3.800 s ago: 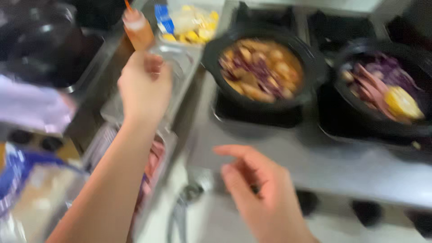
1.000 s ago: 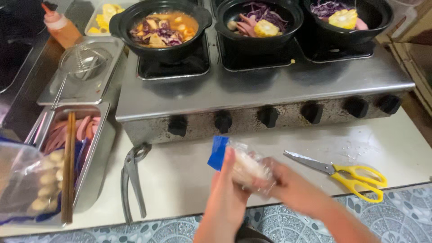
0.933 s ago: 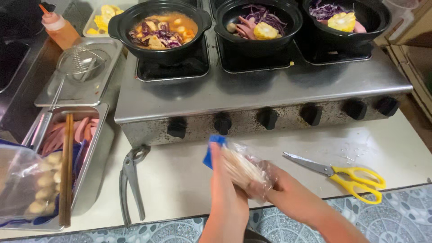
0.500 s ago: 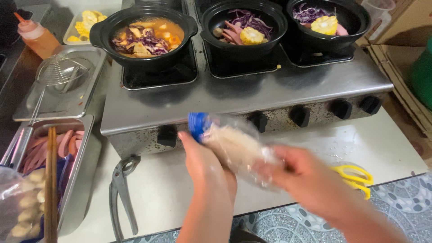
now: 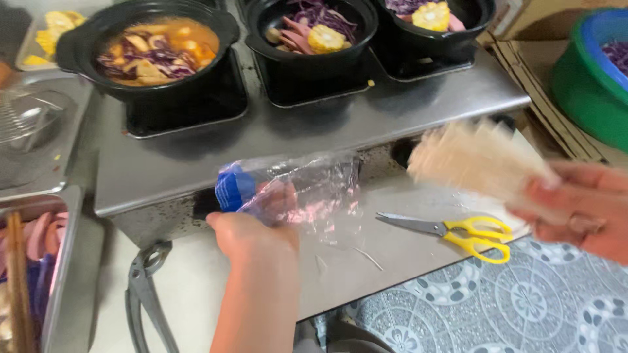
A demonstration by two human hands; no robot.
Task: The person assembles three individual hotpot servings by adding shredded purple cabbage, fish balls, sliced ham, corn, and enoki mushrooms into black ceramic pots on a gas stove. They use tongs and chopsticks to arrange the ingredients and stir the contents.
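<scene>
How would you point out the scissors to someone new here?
Start at the steel stove with three black pots. On the counter below its front lie the scissors, between the two hands. Their yellow handles set them apart from the grey tongs farther left.

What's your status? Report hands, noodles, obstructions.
Left hand grips empty clear plastic bag. Right hand holds pale noodle bundle, out of bag. Yellow scissors on counter below.

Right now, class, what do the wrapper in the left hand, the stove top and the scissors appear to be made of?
The wrapper in the left hand looks like thin clear plastic film: crinkled, glossy, see-through, with a blue printed end. The stove top seems brushed stainless steel: grey with dull reflections. The scissors have bare metal blades and yellow handles, probably plastic.
</scene>
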